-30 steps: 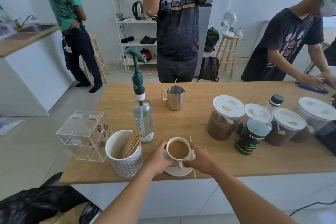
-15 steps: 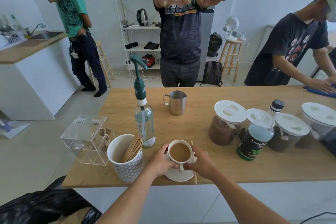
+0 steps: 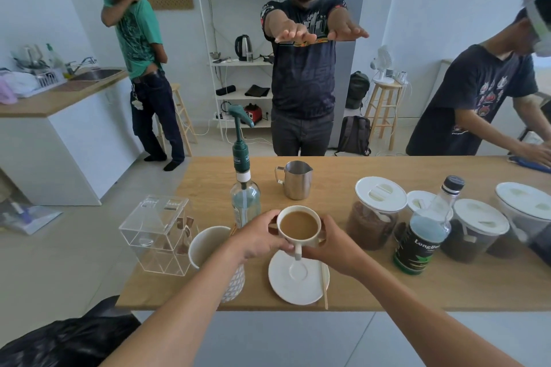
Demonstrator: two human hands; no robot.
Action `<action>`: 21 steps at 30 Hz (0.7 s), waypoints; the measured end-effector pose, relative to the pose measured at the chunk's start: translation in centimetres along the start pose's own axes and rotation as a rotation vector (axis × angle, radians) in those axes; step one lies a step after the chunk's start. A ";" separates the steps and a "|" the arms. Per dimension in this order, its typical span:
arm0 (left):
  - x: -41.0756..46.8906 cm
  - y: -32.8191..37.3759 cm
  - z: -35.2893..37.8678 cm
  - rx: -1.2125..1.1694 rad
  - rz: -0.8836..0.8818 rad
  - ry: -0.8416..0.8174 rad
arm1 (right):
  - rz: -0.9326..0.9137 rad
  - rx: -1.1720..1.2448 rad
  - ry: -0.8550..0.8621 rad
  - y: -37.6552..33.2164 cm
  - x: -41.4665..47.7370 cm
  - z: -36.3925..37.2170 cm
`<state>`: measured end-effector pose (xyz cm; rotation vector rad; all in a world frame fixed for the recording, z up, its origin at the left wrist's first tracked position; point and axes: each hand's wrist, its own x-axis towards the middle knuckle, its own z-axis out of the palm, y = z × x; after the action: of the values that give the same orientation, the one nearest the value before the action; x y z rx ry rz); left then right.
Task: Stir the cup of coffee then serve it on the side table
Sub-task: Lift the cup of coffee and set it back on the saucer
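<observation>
Both hands, left (image 3: 259, 235) and right (image 3: 334, 243), have fingers wrapped around the cup (image 3: 299, 226) (saucer (image 3: 298, 277) left behind); serving begins, needing a level carry.

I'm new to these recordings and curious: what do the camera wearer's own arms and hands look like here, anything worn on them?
Both forearms come in bare from the bottom edge. No sleeves, gloves, watch, rings or bands show on the left hand or the right hand. No cables or markings are visible either. Above the elbows the arms are out of frame.
</observation>
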<state>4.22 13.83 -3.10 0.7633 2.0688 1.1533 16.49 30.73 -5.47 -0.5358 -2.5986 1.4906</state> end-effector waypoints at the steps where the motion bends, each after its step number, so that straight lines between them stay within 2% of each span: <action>1: -0.3 0.5 -0.6 0.017 0.014 -0.002 | -0.012 0.008 0.000 -0.5 0.0 -0.1; 9: -2.4 3.8 -5.1 0.043 0.076 -0.072 | -0.173 0.056 0.009 -4.6 0.5 0.1; 21: -3.9 7.9 -11.0 0.123 0.089 -0.150 | -0.294 0.072 0.015 -9.7 2.4 0.5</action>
<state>-0.27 8.91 9.27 0.9790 2.0114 0.9900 11.66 26.68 2.29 -0.1475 -2.4677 1.4670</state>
